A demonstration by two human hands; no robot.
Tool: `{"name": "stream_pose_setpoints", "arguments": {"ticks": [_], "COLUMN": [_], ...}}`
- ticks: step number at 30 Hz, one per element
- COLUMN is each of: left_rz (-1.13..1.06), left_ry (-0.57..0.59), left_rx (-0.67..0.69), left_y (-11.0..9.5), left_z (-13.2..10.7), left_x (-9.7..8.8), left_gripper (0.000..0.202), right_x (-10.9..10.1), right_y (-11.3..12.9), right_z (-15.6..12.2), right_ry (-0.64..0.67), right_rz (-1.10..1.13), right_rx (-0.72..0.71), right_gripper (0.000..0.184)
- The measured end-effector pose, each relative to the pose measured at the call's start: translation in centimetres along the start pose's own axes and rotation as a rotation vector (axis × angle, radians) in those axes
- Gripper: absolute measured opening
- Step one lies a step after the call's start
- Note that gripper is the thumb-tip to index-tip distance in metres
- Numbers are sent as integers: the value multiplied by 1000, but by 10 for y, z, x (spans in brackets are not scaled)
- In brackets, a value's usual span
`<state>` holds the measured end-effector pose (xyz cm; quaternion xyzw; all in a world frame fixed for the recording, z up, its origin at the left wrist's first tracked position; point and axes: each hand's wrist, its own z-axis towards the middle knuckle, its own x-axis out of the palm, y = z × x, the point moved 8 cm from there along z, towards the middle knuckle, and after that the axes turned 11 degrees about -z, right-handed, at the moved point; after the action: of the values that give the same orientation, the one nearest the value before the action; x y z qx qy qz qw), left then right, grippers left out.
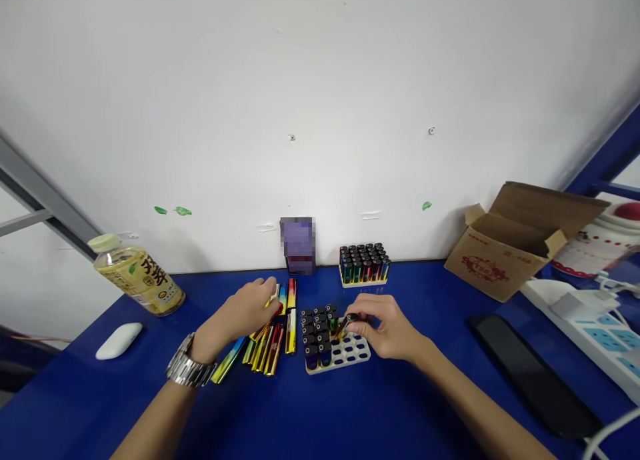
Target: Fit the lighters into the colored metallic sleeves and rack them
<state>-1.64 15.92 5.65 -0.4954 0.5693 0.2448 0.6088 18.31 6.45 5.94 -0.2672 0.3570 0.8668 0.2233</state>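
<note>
My left hand (246, 311), a metal watch on its wrist, rests with curled fingers on a pile of loose coloured lighters (274, 337) lying on the blue table (320, 413). My right hand (387, 327) pinches one lighter (345, 325), tilted, over the white holed tray (345, 355). The tray's left half holds several upright lighters with black caps; its right holes are bare. A second tray, full of lighters (364, 263), stands by the wall.
A tea bottle (137, 275) lies tilted at the left, a white mouse (119, 340) in front of it. An open cardboard box (520, 240), a black phone (530, 373) and a white power strip (585, 327) are on the right. A blurred purple item (297, 245) stands by the wall.
</note>
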Motion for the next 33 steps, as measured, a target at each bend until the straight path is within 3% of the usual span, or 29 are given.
{"name": "stream_pose_setpoints", "arguments": {"ticks": [6,13,17,20,23,28,33], "left_rz": [90,79,38,23,7,-44,-114], "left_ry": [0,-62,-57,-48,-44,-69,-206], "left_rx": [-30,-54,-61,-73,-89,-102,-108], "left_y": [14,2,-10,-18,-22,-23,-25], "left_z": [-9,-11,-15,-19,-20,-14,-12], "left_x": [33,35,42,49,52,43,6], "left_gripper": [18,17,23,21,14,11,20], "right_x": [16,16,19,17,12,8,3], "right_y": [8,18,15,2,-7,-12,-7], "right_z": [0,5,4,1,1,3,7], "right_ry": [154,237,226,195,112,16,-44], "right_rz": [-129,-260,-189,-49,82,122,90], "right_rx": [-12,-45,64,183,213,224,228], "right_gripper": [18,21,4,23,14,10,14]}}
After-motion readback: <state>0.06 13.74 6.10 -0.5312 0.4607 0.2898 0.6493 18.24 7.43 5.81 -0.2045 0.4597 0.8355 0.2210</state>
